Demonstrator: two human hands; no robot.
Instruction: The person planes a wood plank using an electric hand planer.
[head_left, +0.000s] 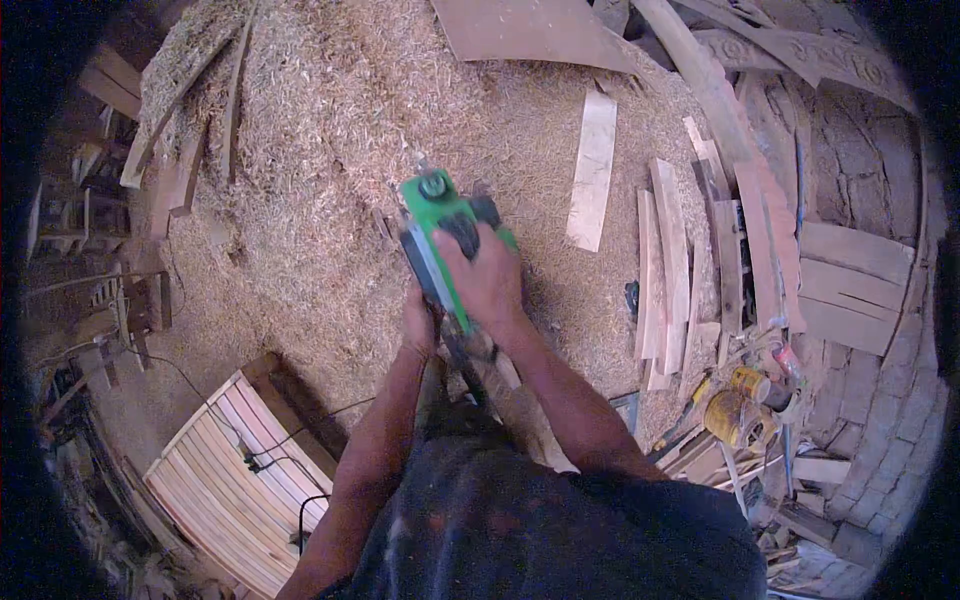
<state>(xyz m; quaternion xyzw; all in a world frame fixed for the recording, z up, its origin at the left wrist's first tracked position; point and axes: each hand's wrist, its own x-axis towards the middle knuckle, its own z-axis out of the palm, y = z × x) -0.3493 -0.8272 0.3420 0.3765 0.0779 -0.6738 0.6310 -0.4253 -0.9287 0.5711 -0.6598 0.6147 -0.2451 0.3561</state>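
My right hand point(487, 280) is wrapped round the dark handle of a green electric planer point(433, 210), with a round knob at its front. The planer is slightly blurred and points away from me, over the wood shavings. Low on its left side, my left hand point(418, 318) is closed, its fingers mostly hidden by the tool; what it grips I cannot tell. Behind the planer, a narrow length of wood point(500, 375) shows between my forearms.
Wood shavings point(320, 110) cover the ground. A loose pale board point(593, 170) lies to the right, near stacked curved strips point(672, 260). At lower left stands a slatted wooden panel point(235, 460) with a black cable across it. Yellow containers point(735, 415) sit at right.
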